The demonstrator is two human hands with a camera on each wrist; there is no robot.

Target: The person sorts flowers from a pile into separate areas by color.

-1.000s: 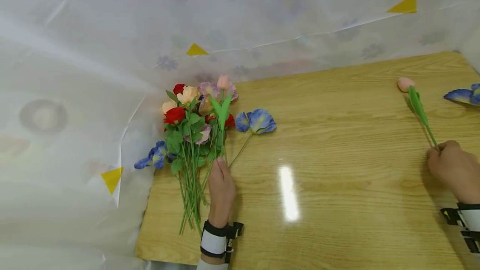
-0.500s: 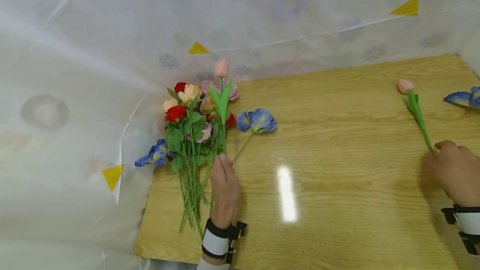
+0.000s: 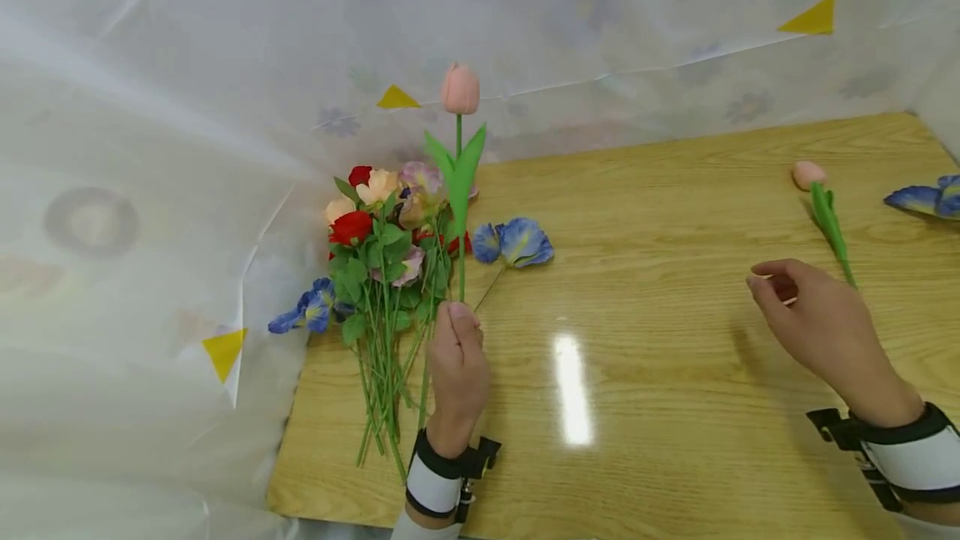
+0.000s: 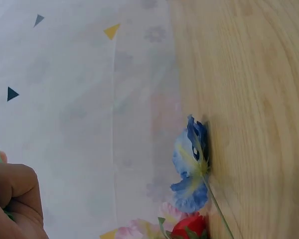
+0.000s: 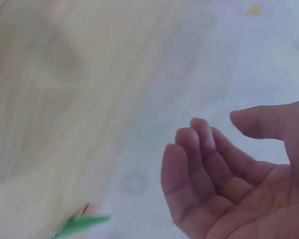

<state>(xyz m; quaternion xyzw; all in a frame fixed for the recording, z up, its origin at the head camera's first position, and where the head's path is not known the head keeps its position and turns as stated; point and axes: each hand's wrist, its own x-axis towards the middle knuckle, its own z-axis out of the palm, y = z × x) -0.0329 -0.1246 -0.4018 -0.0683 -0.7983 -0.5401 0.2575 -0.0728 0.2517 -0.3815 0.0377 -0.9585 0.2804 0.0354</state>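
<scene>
In the head view my left hand [image 3: 459, 369] pinches the green stem of a pink tulip [image 3: 461, 90], raised upright in front of the flower pile. The left wrist view shows the curled fingers [image 4: 15, 184] of that hand, with only a sliver of green stem and pink at the frame's edge. My right hand [image 3: 817, 327] is over the table with nothing in it; in the right wrist view its fingers [image 5: 189, 169] are loosely bent, the thumb apart from them. Beyond it a second pink tulip [image 3: 810, 175] lies on the table, its lower stem hidden behind the hand.
A pile of red roses [image 3: 351, 228], cream, mauve and blue flowers lies at the left of the wooden table [image 3: 660, 273]. One blue iris [image 3: 525, 242] lies just right of the pile. Another blue flower [image 3: 930, 197] rests at the far right, and patterned sheeting [image 3: 600, 23] hangs behind.
My left hand has lifted the pink tulip higher, away from the pile. My right hand has let go of the second tulip and moved left, leaving it on the table.
</scene>
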